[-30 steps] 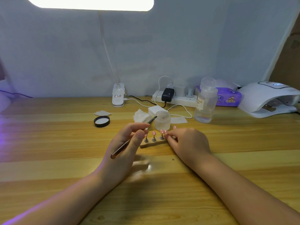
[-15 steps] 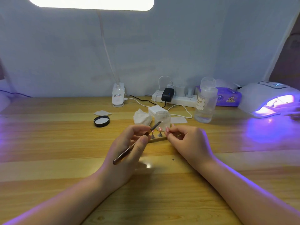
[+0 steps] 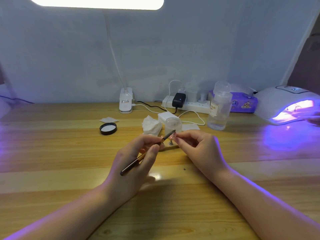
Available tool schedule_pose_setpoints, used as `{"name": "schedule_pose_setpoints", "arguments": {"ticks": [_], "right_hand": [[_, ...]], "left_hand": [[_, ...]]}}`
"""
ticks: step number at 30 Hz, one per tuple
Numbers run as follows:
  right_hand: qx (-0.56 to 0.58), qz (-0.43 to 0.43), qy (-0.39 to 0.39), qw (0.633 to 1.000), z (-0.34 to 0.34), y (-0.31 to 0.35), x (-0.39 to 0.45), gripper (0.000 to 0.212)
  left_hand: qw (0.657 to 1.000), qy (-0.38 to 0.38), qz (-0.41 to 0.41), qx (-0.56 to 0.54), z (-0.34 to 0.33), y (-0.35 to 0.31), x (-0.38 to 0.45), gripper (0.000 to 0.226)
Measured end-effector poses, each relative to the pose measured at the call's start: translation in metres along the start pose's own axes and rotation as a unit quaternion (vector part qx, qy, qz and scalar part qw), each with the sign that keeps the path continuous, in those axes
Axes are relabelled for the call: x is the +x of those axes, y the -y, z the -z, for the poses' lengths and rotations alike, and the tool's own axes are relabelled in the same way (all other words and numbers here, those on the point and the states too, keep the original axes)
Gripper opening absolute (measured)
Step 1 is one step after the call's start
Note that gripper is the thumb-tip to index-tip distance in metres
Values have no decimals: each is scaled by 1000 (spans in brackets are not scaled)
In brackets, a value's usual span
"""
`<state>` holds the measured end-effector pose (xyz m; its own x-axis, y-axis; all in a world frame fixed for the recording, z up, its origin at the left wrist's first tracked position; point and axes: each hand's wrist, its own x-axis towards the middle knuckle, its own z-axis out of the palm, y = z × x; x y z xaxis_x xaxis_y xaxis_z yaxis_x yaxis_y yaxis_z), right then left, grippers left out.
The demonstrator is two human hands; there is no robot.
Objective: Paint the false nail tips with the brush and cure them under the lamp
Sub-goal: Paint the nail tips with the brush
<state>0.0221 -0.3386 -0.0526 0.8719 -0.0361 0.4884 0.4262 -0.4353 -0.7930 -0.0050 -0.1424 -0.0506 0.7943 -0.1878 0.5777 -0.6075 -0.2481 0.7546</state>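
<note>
While the right hand (image 3: 200,149) pinches a small pink false nail tip on a metal stand (image 3: 173,135) just above the wooden counter (image 3: 52,153), the left hand (image 3: 136,158) grips a thin brown brush (image 3: 147,153); its dark tip touches the nail; a clear little jar (image 3: 173,124) sits just behind; a black round lid (image 3: 108,128) lies to the left; the white curing lamp (image 3: 284,104) glows purple far right.

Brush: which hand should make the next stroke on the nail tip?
Left. The left hand already grips the brush, bristle end at the nail tip that the right hand pinches. The right hand is busy steadying it, so swapping roles looks needless.
</note>
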Motion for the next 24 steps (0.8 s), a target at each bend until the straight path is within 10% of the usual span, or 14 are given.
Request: {"name": "schedule_pose_setpoints", "arguments": {"ticks": [24], "right_hand": [[-48,44,-24,998,-1,-1,-1,10]], "left_hand": [[999,-9,0,-52,2,0,-1,20]]}}
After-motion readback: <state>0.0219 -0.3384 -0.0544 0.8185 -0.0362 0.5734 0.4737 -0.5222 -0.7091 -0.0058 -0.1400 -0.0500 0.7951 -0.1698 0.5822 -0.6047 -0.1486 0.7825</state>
